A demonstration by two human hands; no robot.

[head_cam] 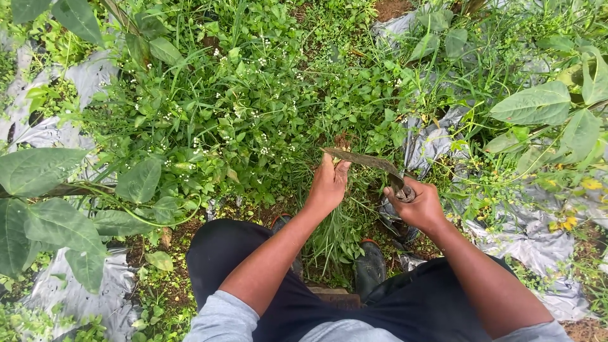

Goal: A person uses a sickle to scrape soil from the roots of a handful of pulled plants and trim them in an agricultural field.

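Grey plastic mulch sheet (47, 130) lies at the far left, with broad-leaved plants (38, 171) over it. Next comes a thick patch of weeds with small white flowers (234, 120). The left hand (328, 187) is curled around a tuft of grass (339, 231), its fingertips touching the tip of a curved sickle blade (362, 159). The right hand (418, 206) is clenched around the sickle's handle. Below the hands, 2 dark boots (369, 266) stand on soil between the person's knees. More grey sheet and yellow flowers (567, 223) fill the right.
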